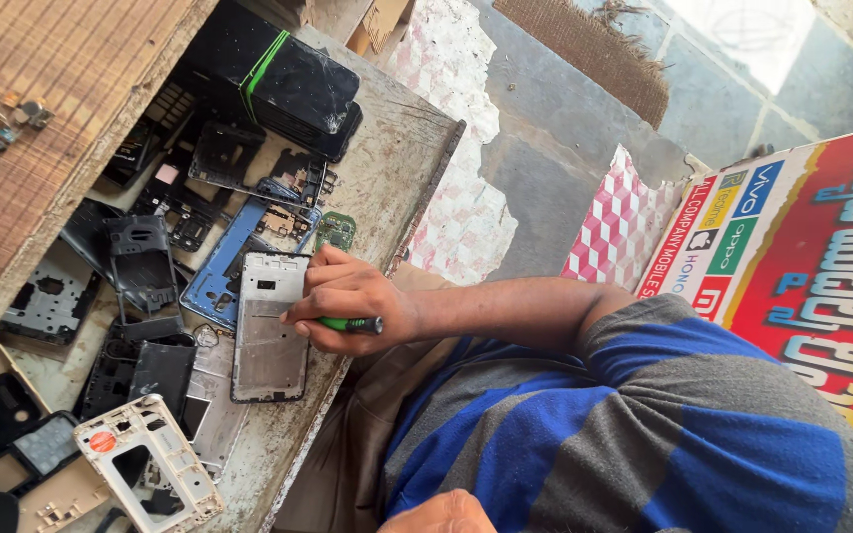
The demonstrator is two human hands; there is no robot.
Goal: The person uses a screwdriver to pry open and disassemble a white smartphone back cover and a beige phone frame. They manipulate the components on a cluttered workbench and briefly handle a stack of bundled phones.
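1. Fingers (323, 296) of one hand (348, 311) closed on green screwdriver (348, 324), tip at silver phone frame (269, 326).
2. Frame flat on surface (387, 168), near edge, among other frames.
3. Other hand (441, 513) low in view, grip can't tell.

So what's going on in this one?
A person in a blue and grey striped shirt sits at a worn workbench strewn with stripped phone frames and back covers. One hand grips a green-handled screwdriver and rests on a silver phone frame lying flat near the bench's edge. Which hand this is cannot be told from the rotated view. Part of another hand shows at the bottom edge, holding nothing visible. A blue phone frame lies beside the silver one.
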